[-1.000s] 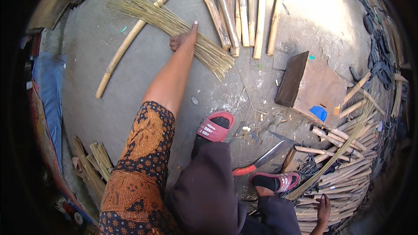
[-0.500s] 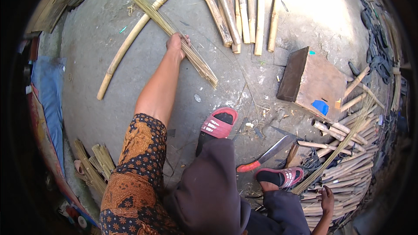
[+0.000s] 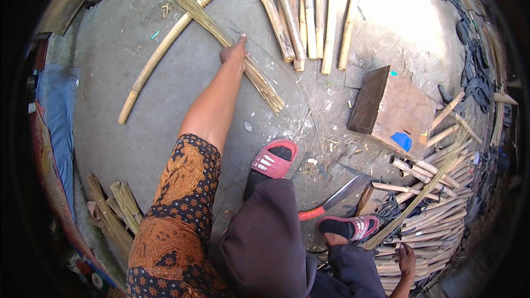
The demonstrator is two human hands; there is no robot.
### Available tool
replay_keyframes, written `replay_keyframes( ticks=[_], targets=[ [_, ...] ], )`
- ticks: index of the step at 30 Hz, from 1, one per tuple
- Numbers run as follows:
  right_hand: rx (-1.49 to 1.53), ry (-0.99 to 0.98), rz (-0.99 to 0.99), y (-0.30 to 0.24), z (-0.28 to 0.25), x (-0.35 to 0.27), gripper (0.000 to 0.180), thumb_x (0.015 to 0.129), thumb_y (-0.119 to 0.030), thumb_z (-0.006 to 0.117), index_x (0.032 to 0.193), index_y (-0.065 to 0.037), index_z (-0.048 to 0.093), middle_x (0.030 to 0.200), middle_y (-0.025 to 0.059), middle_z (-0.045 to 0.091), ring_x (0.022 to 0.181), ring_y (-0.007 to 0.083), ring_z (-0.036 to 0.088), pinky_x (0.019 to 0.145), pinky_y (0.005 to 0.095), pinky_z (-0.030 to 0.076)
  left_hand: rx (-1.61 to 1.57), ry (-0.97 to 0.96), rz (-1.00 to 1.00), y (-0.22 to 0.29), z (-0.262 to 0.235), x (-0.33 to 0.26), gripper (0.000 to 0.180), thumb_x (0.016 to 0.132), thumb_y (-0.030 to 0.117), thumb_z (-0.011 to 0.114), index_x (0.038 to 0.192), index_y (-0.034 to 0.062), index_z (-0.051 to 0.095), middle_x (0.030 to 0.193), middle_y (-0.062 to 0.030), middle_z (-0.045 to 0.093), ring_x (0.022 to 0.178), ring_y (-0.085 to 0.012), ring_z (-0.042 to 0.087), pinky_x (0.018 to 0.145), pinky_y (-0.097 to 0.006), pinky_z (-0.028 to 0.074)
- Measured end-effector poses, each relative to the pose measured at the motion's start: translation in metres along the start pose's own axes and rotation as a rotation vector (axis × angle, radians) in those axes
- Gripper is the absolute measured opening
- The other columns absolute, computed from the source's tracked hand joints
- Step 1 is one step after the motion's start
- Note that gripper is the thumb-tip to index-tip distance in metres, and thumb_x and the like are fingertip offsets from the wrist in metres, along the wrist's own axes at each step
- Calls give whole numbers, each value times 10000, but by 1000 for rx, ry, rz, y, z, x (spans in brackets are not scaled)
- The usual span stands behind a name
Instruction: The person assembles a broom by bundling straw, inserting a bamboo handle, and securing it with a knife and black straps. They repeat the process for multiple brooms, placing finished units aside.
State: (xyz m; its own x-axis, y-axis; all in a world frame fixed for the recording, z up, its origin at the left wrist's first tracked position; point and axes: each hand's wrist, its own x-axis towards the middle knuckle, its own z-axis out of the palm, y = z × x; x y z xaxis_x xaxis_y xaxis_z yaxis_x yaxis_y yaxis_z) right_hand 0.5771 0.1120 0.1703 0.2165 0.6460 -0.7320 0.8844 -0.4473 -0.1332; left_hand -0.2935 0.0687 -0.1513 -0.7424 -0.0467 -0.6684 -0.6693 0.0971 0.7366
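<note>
My left hand (image 3: 234, 56) reaches far out over the floor and grips a bundle of thin straw-coloured sticks (image 3: 256, 80). Its thumb sticks out past the bundle. The bundle's fine, wispy end crosses over a curved bamboo pole (image 3: 160, 58); its thicker end points toward my feet. Down at the lower right, my right hand (image 3: 407, 260) hangs with loosely bent fingers and nothing visible in it. Close by are a heap of cut bamboo pieces (image 3: 436, 237) and a second thin-stick bundle (image 3: 411, 204) lying across it.
Between my red sandals (image 3: 274, 159) and the heap lies a large knife with a red handle (image 3: 312, 213). A brown wooden box (image 3: 406, 113) stands to the right. Several bamboo poles (image 3: 326, 22) lie at the far side. More stick bundles (image 3: 124, 204) are at the left.
My left hand has shifted a little to the right, and the stick bundle has moved with it. Its thumb now stands out more. My right hand has hardly moved.
</note>
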Motion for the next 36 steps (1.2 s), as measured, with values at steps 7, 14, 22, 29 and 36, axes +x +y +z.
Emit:
replay_keyframes(
  ticks=[7,14,22,29,36],
  targets=[
    [23,-80,-48,-12,6,17,425,1072,-296,576,1397,-23,595,1020,69,718,727,115,655,622,256,486,363,78,153,5,20,-11,568,826,206,863,1197,-158,633,1027,-249,713,787,-325,712,702,-422,603],
    [-95,-24,-58,-18,7,19,393,1069,-235,581,1343,43,626,998,65,721,889,124,637,779,286,517,340,98,123,11,6,-14,476,896,182,718,1270,-93,610,1114,-253,719,980,-350,726,884,-421,579],
    [-47,-24,-169,-28,6,11,402,1075,-238,570,1347,55,605,858,30,638,716,103,608,640,271,486,-88,-161,314,56,-59,-90,201,1037,197,629,1068,26,526,744,-34,525,588,-104,539,489,-276,477],
    [2,43,-200,-37,3,1,385,1066,-198,560,1386,14,586,1041,70,708,713,95,625,592,237,440,-129,-227,769,116,-111,-183,257,1057,267,628,1086,27,540,722,4,514,591,-67,523,530,-250,495],
    [38,47,-222,-25,2,-8,388,1062,-187,557,1394,12,579,1063,64,710,724,89,616,600,238,445,-150,-371,940,97,-130,-188,267,974,152,739,1138,-2,595,851,-59,672,740,-131,682,707,-293,570]
  ],
)
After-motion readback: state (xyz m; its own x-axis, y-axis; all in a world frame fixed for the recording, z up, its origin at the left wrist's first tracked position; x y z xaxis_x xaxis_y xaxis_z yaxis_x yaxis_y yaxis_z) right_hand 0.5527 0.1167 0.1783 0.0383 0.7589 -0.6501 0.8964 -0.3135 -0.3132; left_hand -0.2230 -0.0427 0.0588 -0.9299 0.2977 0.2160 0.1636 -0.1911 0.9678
